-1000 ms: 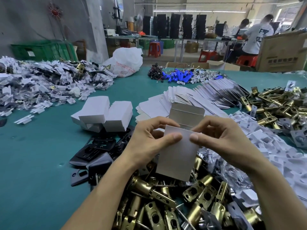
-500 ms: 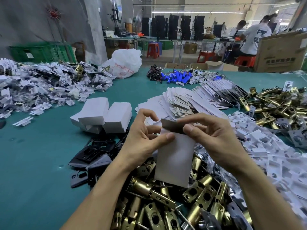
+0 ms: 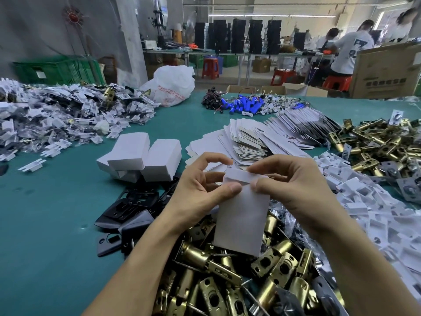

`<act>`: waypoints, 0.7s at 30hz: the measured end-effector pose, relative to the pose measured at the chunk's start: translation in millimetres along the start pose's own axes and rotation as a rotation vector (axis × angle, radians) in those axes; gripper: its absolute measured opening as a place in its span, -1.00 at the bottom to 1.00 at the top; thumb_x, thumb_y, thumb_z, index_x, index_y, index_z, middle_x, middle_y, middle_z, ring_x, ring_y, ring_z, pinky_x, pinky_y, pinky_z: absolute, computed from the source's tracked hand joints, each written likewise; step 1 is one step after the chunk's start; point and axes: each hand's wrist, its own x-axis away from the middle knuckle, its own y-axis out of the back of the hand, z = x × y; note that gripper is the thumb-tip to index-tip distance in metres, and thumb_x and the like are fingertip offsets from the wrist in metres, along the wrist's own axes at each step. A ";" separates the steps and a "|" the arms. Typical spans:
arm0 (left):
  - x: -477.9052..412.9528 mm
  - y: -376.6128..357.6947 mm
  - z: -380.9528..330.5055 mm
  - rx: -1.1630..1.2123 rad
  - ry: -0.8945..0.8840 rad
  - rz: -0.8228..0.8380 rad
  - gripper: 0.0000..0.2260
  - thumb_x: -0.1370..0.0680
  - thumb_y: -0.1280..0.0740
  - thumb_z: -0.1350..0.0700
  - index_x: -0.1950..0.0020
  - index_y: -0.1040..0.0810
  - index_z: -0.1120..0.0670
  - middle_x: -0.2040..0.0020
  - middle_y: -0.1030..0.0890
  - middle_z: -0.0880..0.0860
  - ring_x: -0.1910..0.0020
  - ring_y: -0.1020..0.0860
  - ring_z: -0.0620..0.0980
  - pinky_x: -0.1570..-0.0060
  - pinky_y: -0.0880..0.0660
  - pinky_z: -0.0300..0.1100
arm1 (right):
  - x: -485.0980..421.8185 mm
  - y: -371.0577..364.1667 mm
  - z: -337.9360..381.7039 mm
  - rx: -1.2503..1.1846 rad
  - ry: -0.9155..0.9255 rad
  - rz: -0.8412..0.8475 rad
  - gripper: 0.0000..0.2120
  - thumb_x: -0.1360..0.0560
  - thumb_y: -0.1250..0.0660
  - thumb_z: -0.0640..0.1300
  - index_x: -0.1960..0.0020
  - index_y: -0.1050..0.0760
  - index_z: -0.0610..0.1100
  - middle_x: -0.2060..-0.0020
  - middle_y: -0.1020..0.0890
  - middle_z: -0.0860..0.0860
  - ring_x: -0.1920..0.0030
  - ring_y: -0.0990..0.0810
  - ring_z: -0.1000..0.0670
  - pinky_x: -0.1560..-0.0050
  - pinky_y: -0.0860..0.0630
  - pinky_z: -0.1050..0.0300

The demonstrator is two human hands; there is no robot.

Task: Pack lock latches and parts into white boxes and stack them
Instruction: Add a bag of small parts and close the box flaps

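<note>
Though illegible — red-lettered bag (image 3: 171, 84) beyond box (image 3: 241, 215)

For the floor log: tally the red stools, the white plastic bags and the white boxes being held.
Red stools: 3
White plastic bag: 1
White box, held: 1
Total: 5

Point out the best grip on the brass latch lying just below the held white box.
Probably take the brass latch by its round barrel, from above, pinching across it. It lies atop the pile, barrel sides exposed; the flat plate end offers only thin edges.
</note>
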 end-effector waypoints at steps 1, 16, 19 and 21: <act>0.1 0.0 0.2 0.004 0.000 0.003 -0.68 -0.43 -0.54 0.01 -0.13 -0.55 -0.15 0.01 -0.73 0.17 0.08 -0.71 0.15 0.06 -0.64 0.11 | -0.4 -0.8 0.0 0.013 -0.003 -0.016 -0.77 -0.37 -0.46 -0.41 0.15 -0.70 -0.09 0.21 -0.73 -0.06 0.15 -0.69 0.00 0.06 -0.57 0.12; 0.3 -0.7 1.1 0.022 -0.015 0.021 -0.68 -0.46 -0.53 0.04 -0.17 -0.57 -0.15 0.00 -0.73 0.16 0.07 -0.71 0.13 0.08 -0.66 0.04 | -1.2 -5.1 2.5 0.048 0.001 -0.094 -0.89 -0.38 -0.51 -0.29 0.23 -0.69 -0.10 0.30 -0.69 -0.01 0.27 -0.62 0.08 0.23 -0.49 0.21; 0.4 -1.2 0.7 0.026 -0.014 0.038 -0.66 -0.45 -0.53 0.04 -0.18 -0.57 -0.16 -0.02 -0.73 0.13 0.05 -0.72 0.12 0.12 -0.64 -0.03 | -2.1 -7.8 0.1 0.086 0.005 -0.159 -0.86 -0.39 -0.49 -0.30 0.26 -0.67 -0.09 0.33 -0.68 0.01 0.29 -0.62 0.07 0.22 -0.51 0.13; 0.5 -1.2 0.4 0.034 -0.007 0.044 -0.63 -0.44 -0.54 0.04 -0.19 -0.56 -0.17 -0.03 -0.73 0.12 0.06 -0.72 0.10 0.14 -0.64 -0.06 | -2.5 -10.0 -1.2 0.131 0.028 -0.196 -0.86 -0.40 -0.48 -0.29 0.27 -0.66 -0.08 0.33 -0.68 0.02 0.29 -0.63 0.06 0.21 -0.52 0.11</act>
